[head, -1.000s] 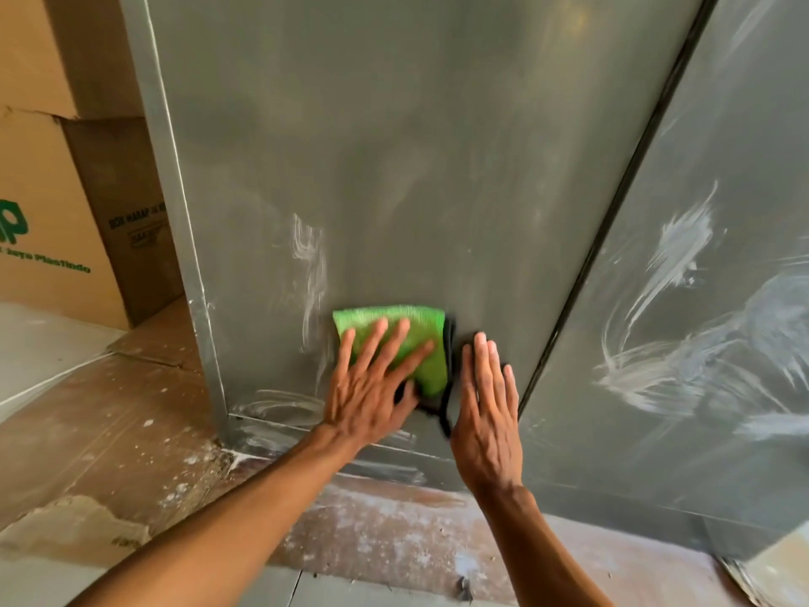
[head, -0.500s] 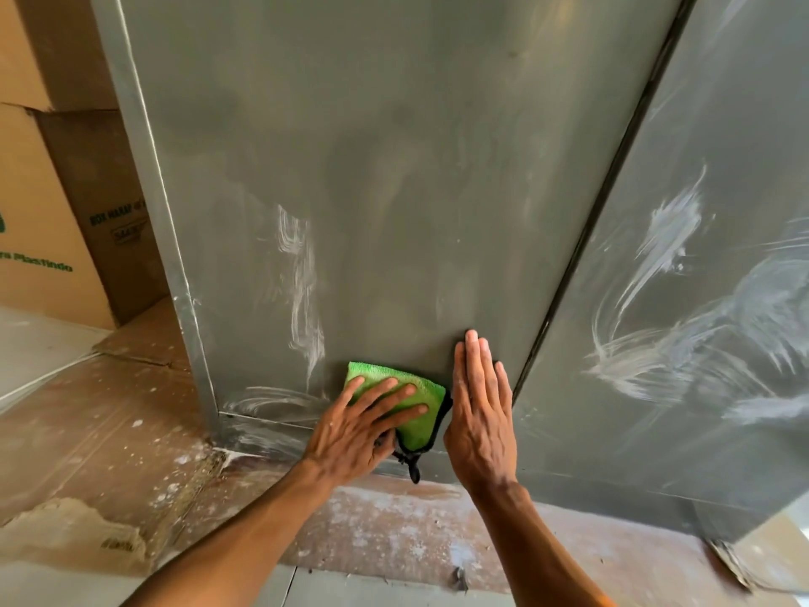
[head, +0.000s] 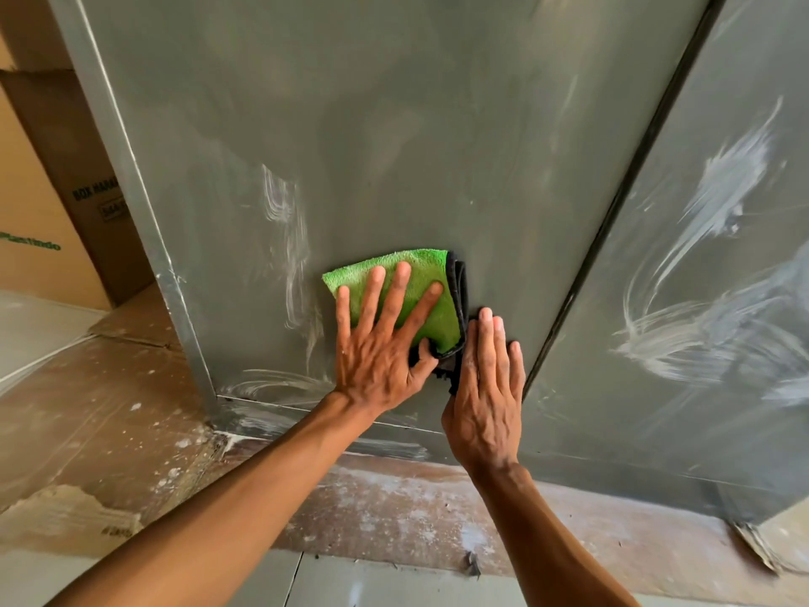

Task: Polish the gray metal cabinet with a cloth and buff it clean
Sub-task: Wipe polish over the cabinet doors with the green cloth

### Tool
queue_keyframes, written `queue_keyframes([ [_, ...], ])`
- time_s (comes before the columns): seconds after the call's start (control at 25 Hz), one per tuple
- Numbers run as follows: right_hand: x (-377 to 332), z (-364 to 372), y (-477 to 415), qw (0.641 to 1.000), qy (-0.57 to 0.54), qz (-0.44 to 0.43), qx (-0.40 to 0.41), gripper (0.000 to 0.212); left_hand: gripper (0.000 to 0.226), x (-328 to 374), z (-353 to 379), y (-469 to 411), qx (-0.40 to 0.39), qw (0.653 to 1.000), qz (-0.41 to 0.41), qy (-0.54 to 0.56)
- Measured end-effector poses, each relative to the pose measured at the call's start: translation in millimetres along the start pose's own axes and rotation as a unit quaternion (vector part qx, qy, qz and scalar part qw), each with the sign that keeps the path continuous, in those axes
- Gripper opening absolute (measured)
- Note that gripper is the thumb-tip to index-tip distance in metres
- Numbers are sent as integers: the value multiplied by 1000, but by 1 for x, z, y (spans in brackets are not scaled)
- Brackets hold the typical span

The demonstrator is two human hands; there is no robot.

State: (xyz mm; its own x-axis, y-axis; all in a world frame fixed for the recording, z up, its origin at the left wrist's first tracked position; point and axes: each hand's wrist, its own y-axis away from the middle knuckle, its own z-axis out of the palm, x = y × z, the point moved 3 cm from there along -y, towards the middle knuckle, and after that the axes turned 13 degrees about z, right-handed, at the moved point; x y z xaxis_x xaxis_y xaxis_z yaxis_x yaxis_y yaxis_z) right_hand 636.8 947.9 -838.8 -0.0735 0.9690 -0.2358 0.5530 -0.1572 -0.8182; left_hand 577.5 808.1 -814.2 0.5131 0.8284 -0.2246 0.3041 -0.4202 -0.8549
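The gray metal cabinet [head: 394, 124] fills the upper view, with a dark seam between its left door and right door [head: 700, 343]. A folded green cloth [head: 420, 273] with a black edge lies flat on the lower left door. My left hand [head: 381, 343] presses the cloth against the metal, fingers spread, thumb hooked under its lower edge. My right hand [head: 486, 387] rests flat on the door just right of the cloth, fingers together, holding nothing. White polish smears mark the left door beside the cloth and the right door.
Cardboard boxes [head: 48, 212] stand left of the cabinet. Brown cardboard sheeting [head: 109, 409] speckled with white covers the floor below, with pale tiles [head: 394, 580] at the near edge. A torn corner of cardboard lies at the lower right.
My left hand slid the cloth down to the door's bottom edge, then back up. My right hand stayed flat beside it near the seam.
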Motion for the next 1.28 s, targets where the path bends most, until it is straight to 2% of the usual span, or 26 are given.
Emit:
queue_keyframes([
  [0.24,-9,-11,-7,999,27,16,-14,92,83,-11,-11,-14,-42,998,41,-21],
  [0.4,-22,-41,-58,1000,2,6,17,90,84,-24,-45,-77,-46,996,66,-35],
  [0.52,-41,-75,-122,996,-18,21,81,71,71,-33,-85,-147,9,996,80,-27],
  [0.6,-51,-92,-161,990,-34,41,127,57,66,-36,-100,-181,40,998,51,-24],
  [0.72,-55,-94,-170,986,-40,52,154,50,64,-29,-100,-189,57,998,6,-29],
  [0.84,-35,-77,-135,989,-36,34,137,54,66,-17,-83,-157,36,998,55,-15],
  [0.96,-5,-52,-74,997,-11,-7,81,62,65,-2,-50,-91,8,996,85,1],
  [1.16,33,-17,5,996,88,-21,-9,98,74,17,14,35,-46,986,153,-44],
  [1.28,37,-4,32,995,88,-13,-50,96,76,26,34,79,-67,987,145,-22],
])
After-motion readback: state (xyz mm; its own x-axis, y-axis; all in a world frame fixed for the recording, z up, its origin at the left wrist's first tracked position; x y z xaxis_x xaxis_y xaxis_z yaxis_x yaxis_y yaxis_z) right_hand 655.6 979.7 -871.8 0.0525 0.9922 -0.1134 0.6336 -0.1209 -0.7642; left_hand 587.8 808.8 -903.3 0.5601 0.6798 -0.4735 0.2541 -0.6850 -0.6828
